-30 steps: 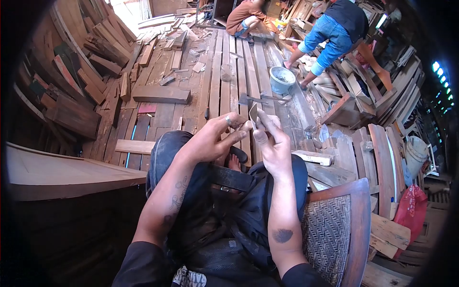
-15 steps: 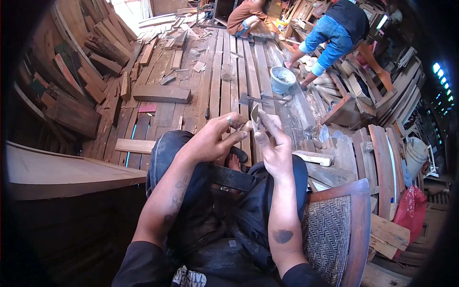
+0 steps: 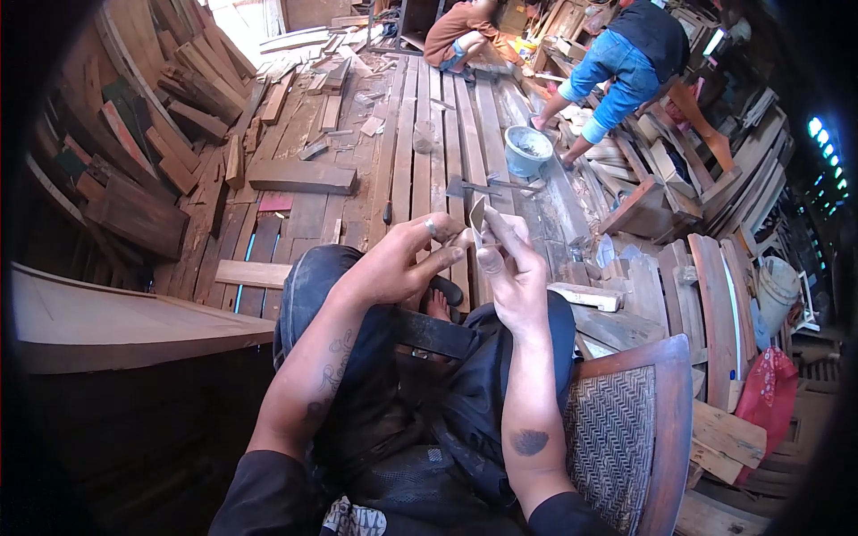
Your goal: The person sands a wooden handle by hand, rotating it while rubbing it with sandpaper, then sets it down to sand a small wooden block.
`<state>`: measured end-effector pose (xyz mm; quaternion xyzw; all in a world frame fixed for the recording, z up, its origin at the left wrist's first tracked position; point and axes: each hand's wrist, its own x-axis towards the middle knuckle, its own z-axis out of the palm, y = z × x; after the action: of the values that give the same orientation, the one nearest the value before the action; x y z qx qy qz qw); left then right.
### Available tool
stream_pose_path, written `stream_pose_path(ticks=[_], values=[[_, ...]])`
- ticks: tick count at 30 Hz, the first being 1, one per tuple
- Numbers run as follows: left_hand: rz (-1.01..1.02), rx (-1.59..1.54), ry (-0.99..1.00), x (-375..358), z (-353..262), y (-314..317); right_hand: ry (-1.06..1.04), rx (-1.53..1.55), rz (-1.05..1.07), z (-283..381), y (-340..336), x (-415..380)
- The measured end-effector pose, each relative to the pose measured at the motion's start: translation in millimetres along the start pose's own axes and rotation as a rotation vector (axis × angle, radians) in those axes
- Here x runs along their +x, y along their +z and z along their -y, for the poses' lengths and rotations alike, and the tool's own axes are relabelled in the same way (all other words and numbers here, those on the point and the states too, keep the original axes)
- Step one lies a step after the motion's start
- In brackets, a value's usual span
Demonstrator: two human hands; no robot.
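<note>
Over my knees both hands meet in front of me. My right hand (image 3: 514, 277) is closed, pinching a thin, bent, tan-grey sheet (image 3: 478, 217) between thumb and fingers; it looks like folded sandpaper. My left hand (image 3: 407, 253), with a ring on one finger, is closed right beside the sheet's left side. Its thumb and fingertips press together, and whatever sits between them is too small to make out. On the floor past my hands lie a hatchet-like tool (image 3: 458, 186) and a small dark-handled tool (image 3: 387, 213).
A thick wood block (image 3: 304, 175) lies on the plank floor. A bucket (image 3: 529, 152) stands near a bending person (image 3: 617, 71); another person (image 3: 458, 37) squats farther back. A woven-panel chair (image 3: 612, 438) is beside me at right, a pale board (image 3: 134, 308) at left. Wood pieces surround us.
My hands and the sheet stay nearly in place, with only a slight shift of the fingers. The squatting person's arm has moved a little.
</note>
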<state>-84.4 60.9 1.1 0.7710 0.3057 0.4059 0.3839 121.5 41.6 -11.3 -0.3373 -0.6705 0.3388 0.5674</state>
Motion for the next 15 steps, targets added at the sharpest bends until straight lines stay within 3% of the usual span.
stream_pose_path(ticks=[12, 15], values=[[-0.042, 0.029, 0.036, 0.2, 7.4, 1.7, 0.106, -0.113, -0.047, -9.9, -1.3, 1.4], [-0.004, 0.020, -0.001, 0.1, 1.7, -0.5, 0.033, -0.093, -0.020, -2.7, -1.5, 1.2]])
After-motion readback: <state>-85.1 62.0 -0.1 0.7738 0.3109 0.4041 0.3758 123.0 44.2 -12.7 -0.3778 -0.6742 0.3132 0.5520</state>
